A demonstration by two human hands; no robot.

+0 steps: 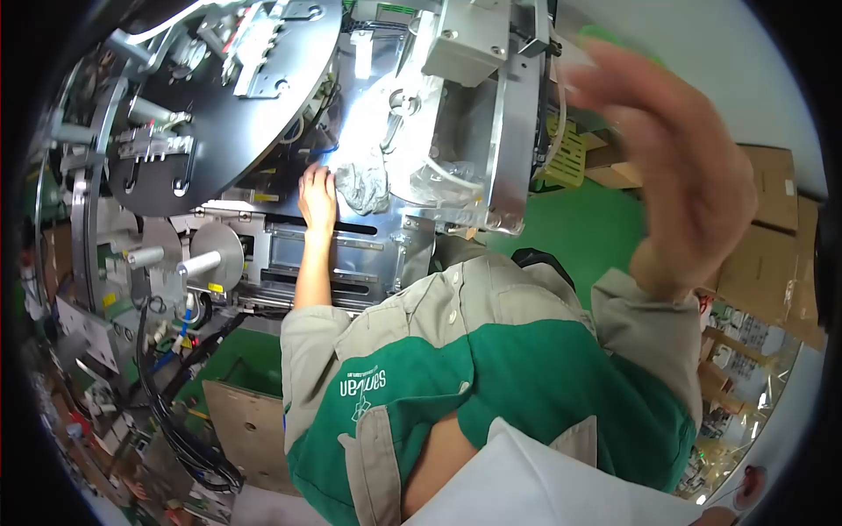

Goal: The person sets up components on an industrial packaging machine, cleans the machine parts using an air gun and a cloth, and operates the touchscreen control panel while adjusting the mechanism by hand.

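Note:
My left hand (pixel 317 200) rests on the machine's metal deck, fingers stretched forward, with nothing visible in it. Just right of its fingers lies a crumpled grey cloth (pixel 363 182). My right hand (pixel 680 167) is raised close to the camera at the upper right, away from the machine. Its fingers are curved and apart from the thumb, blurred at the tips, and nothing shows in them. Clear plastic film (pixel 443 182) lies on the machine, to the right of the cloth.
A large dark disc (pixel 237 114) with metal fixtures fills the upper left. Small reels (pixel 215 256) and black cables (pixel 162 408) are at the left. A metal housing (pixel 467 39) stands above the deck. Cardboard boxes (pixel 765 250) and a yellow-green crate (pixel 564 156) are at the right.

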